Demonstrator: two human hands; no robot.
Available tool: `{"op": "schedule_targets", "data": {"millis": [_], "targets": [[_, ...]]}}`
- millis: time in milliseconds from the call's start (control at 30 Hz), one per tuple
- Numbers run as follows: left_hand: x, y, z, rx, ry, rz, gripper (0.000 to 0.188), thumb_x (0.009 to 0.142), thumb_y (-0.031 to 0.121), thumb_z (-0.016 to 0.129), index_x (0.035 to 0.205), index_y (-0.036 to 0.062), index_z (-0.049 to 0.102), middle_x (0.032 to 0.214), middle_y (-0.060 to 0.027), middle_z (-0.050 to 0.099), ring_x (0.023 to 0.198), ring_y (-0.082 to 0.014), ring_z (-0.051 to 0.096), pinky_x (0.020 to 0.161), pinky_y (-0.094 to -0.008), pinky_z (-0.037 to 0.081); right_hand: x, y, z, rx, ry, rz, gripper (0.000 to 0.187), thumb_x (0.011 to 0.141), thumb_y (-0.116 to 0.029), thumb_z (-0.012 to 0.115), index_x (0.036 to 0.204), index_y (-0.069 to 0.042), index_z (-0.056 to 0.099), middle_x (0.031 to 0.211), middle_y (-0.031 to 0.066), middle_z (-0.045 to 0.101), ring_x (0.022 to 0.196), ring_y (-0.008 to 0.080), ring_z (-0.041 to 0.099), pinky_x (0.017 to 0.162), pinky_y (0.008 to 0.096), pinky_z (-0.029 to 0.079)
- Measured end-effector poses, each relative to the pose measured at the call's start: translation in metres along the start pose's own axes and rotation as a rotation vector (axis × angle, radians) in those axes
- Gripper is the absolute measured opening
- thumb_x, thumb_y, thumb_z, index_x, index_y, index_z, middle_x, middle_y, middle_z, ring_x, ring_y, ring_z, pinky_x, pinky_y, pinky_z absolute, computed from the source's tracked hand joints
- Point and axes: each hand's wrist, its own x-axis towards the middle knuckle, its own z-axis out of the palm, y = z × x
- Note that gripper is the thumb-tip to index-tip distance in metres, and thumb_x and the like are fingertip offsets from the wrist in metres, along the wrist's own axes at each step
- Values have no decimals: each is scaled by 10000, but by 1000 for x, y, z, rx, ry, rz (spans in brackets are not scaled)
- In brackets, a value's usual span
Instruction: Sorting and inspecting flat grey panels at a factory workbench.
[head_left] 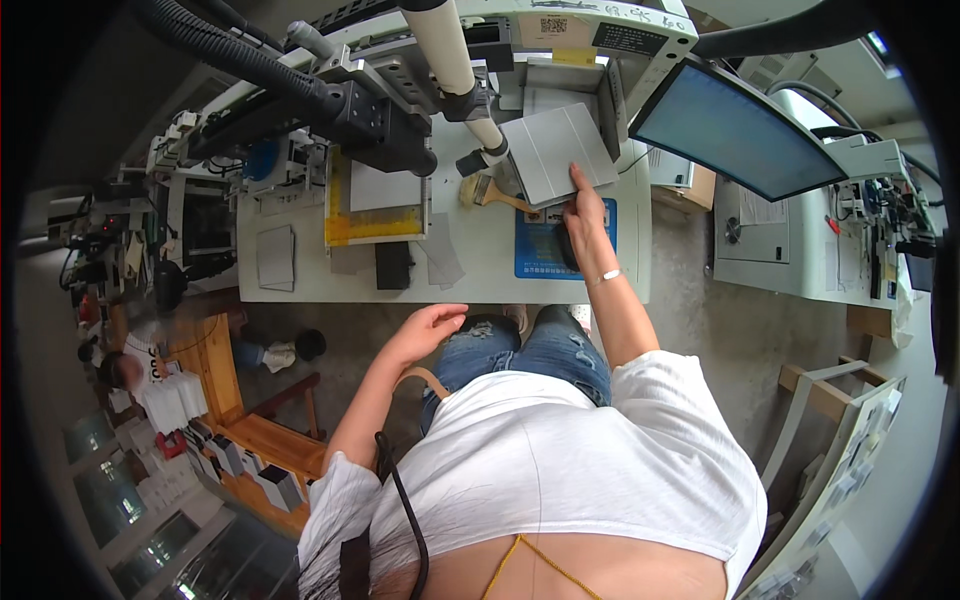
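Note:
My right hand (587, 207) is closed on the near right edge of a grey flat board (560, 150) with fold lines. The thumb lies on top of the board, and the other fingers are hidden beneath it. The board is tilted above the back right of the white worktable (470, 292). Below that wrist, a black computer mouse (568, 250) sits on a blue mat (605, 235). My left hand (425, 332) hangs over my lap by the table's front edge, with its fingers stretched loosely and nothing in them. A wooden-handled brush (495, 192) lies just left of the board.
A machine head (375, 125) hangs over a yellow-edged frame (375, 228). Along the table are a black block (393, 266), a grey sheet (444, 258) and grey boards (276, 257). A monitor (735, 130) juts in at right. Another person (135, 365) is at far left.

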Motion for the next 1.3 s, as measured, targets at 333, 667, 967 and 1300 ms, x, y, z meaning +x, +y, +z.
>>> {"op": "schedule_targets", "data": {"millis": [333,667,967,1300], "targets": [[76,79,28,-17,-103,70,371,985,258,392,1228,3,509,1080,-98,583,987,-159,569,886,-279,451,-134,-92,-108,-187,-22,-77,428,782,-180,733,1081,41,521,923,77,619,680,83,578,443,172,379],[99,140,104,-557,-561,-67,613,970,481,296,1281,-25,449,1107,-98,588,978,-146,578,848,-288,477,-195,-138,-161,-276,-118,97,488,800,-235,704,1173,11,509,1080,103,608,972,192,596,881,332,472],[62,181,152,-522,-459,28,285,966,243,457,1084,23,594,937,-12,639,796,-62,607,721,-215,510,-232,-170,-164,-204,-116,-19,420,843,-213,660,1171,10,521,1089,98,607,980,175,595,863,312,482],[68,213,177,-489,-446,43,262,949,241,499,1038,22,611,872,-11,644,728,-72,618,655,-222,521,-233,-209,-171,-173,-119,-16,466,857,-223,646,1224,7,477,1134,107,574,1030,186,563,890,298,467]]}}
